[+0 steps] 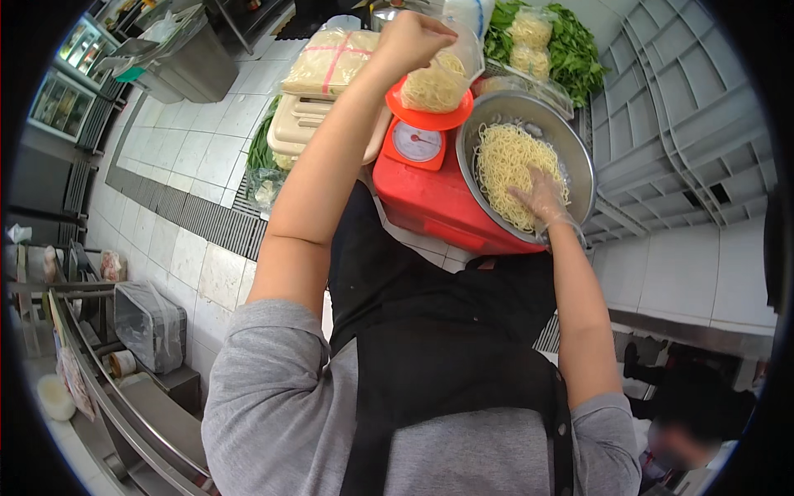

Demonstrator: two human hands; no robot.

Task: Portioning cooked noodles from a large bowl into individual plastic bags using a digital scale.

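Note:
My left hand pinches the upper edge of a clear plastic bag of noodles, which rests on the orange plate of a dial kitchen scale. The scale stands on a red plastic box. My right hand, in a clear plastic glove, lies with fingers spread on a heap of yellow noodles. These fill much of a large metal bowl to the right of the scale. Whether the right fingers grip any strands, I cannot tell.
Left of the scale, a wrapped package with pink tape lies on a beige lidded container. Leafy greens and bagged noodles are behind the bowl. Grey plastic crates rise at right. Another person is at lower right.

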